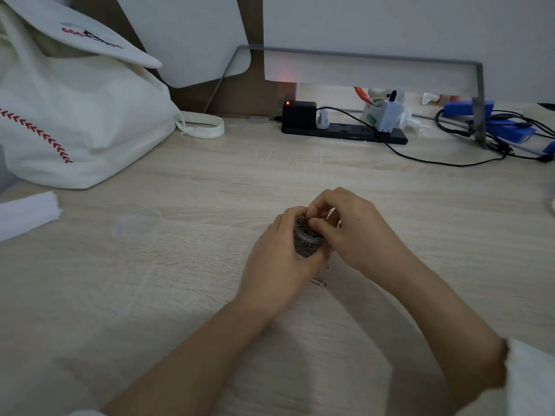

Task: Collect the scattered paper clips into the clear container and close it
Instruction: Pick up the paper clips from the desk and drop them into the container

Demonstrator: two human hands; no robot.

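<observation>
A small clear container (307,242) packed with metal paper clips stands on the wooden desk (210,181). My left hand (279,259) wraps around its left side and holds it. My right hand (351,229) hovers over its open mouth, fingers pinched on paper clips at the rim. Two loose paper clips (319,282) lie on the desk just in front of the container, under my left palm's edge. The clear round lid (136,222) lies flat on the desk well to the left.
A white drawstring bag (75,115) fills the back left. White folded paper (27,214) lies at the left edge. A black power strip (345,132) with plugs and cables runs along the back, with blue items (492,121) at the far right.
</observation>
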